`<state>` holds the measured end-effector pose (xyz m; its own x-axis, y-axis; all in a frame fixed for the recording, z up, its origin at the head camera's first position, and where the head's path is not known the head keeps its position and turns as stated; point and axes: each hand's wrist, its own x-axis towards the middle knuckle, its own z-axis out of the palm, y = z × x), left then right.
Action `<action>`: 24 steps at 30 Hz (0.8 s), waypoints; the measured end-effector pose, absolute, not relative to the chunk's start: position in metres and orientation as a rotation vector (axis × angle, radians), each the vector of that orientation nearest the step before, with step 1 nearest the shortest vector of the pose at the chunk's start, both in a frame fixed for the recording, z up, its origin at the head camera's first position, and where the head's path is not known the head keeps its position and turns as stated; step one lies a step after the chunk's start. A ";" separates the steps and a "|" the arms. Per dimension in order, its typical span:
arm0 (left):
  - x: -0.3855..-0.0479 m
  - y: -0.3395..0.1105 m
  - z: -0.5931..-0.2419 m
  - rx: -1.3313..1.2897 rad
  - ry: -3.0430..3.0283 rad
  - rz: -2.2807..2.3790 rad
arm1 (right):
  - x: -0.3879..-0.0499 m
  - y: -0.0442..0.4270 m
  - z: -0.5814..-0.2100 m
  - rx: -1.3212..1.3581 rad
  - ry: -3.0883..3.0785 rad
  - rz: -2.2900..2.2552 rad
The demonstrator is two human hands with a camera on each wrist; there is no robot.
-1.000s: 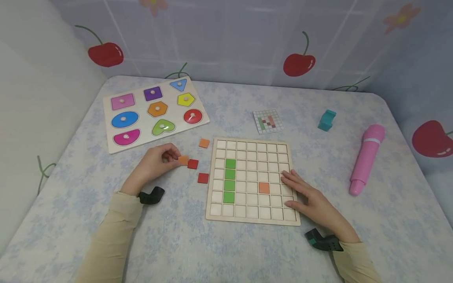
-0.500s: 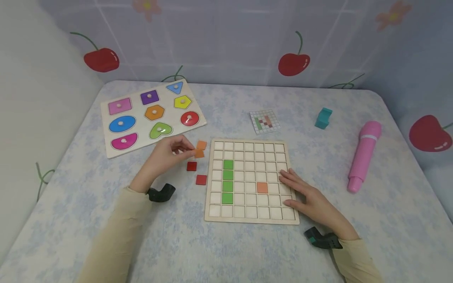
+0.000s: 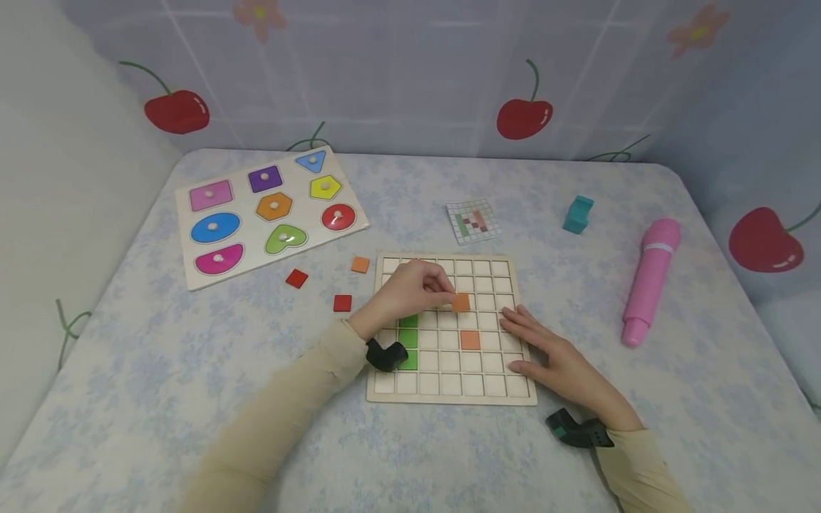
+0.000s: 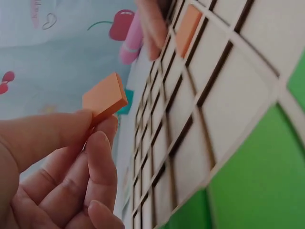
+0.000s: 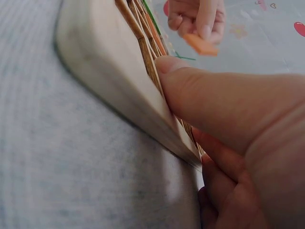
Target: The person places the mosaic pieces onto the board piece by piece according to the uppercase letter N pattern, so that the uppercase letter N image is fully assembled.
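Head view. The left hand is narrowed to a pinch on an orange tile, which is over the grid board. The right hand, fingers extended and thumb apart, rests on the board's right side. In the second column from the left lie green tiles, partly hidden by the left hand and its wrist camera; in the fifth column lies a salmon tile. Left of the board, on the cloth, are a spare tile, also orange, and two red tiles. Behind the board is a card printed with a coloured grid. A shape puzzle occupies the back left; a teal block and a pink microphone lie to the right.

Left wrist view. The orange tile is tilted between thumb and forefinger, clear of the board, with the other fingers curled below it. The green tiles are nearest the camera; the salmon tile sits flat in its cell, near the right hand.

Right wrist view. The thumb lies on the board's edge; the remaining fingers are partly hidden. Beyond, the left hand holds the orange tile apart from the board.
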<state>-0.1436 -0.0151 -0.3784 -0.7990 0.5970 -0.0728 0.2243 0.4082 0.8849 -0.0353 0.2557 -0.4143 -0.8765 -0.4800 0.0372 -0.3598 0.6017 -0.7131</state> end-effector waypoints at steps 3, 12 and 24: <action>-0.142 -0.004 -0.383 0.698 2.337 1.287 | -0.035 0.255 -0.415 -0.703 2.664 -1.137; -0.138 0.007 -0.386 0.728 2.410 1.157 | -0.035 0.256 -0.415 -0.686 2.678 -1.130; -0.135 0.008 -0.386 0.827 2.478 1.009 | -0.035 0.255 -0.415 -0.710 2.691 -1.130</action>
<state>-0.1346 0.0084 -0.3860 -0.7729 0.6283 -0.0890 0.3873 0.5782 0.7181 -0.0350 0.2554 -0.4152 -0.8792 -0.4733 0.0537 -0.3698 0.6071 -0.7033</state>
